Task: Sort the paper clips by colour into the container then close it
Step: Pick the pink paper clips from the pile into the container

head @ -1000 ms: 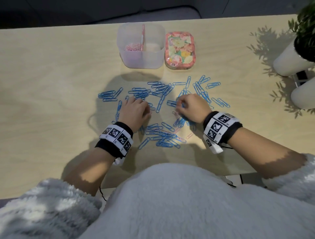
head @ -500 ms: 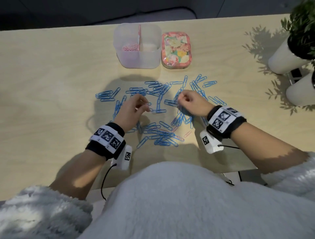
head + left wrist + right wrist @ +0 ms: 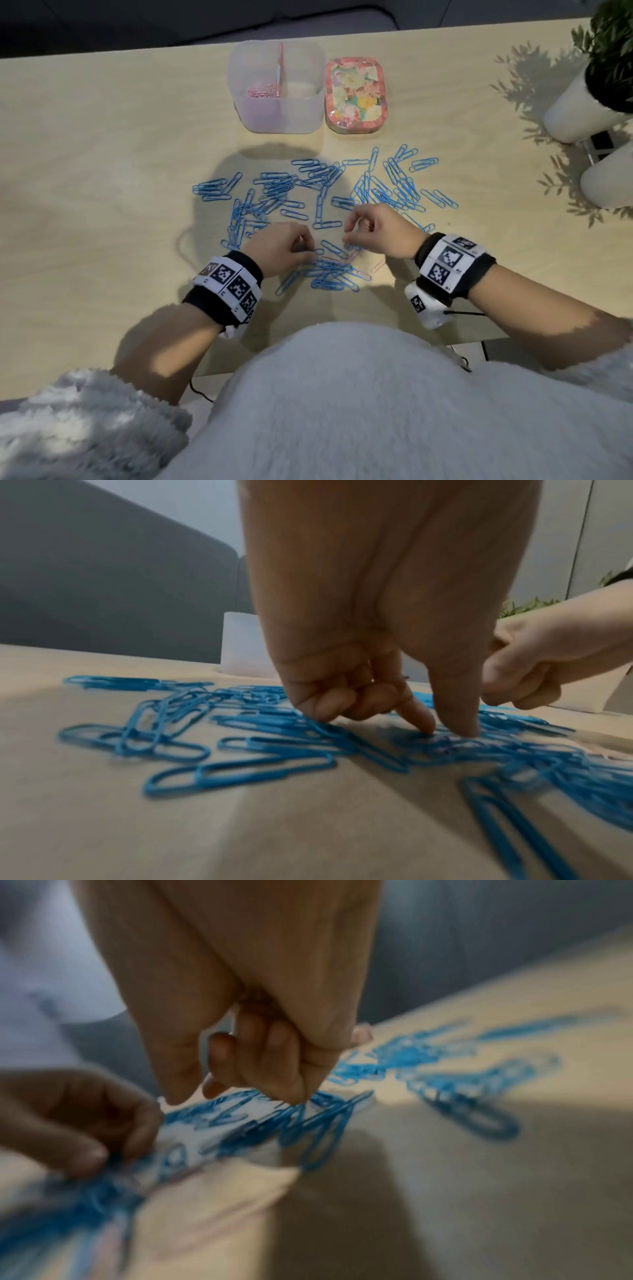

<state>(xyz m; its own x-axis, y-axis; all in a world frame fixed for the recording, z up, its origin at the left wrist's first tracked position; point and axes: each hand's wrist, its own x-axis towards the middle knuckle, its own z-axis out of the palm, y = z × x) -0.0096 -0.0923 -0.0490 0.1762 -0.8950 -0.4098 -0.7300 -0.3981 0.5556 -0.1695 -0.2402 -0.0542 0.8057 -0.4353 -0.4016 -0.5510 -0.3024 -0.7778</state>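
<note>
On the pale wooden counter, the scattered blue wire paper clips spread from the left edge of the pile across to the right, well short of the translucent plastic two-compartment container at the far side, whose left compartment already holds pink clips. The left hand comes down on the near cluster, its forefinger and thumb pressing tip-down onto the tangled blue clips while the other fingers curl under; whether that grip has actually closed on a clip cannot be told. A few thin pink paper clips lie among the blue ones just right of it. The right hand hovers close beside, fingers curled and thumb meeting forefinger low over the clips, but blur hides whether anything is pinched. The floral-patterned pink lid lies just right of the container. The step likely goes best by sliding one pink clip free of the tangle before lifting, so no blue clip hooks along into the pink side.
</note>
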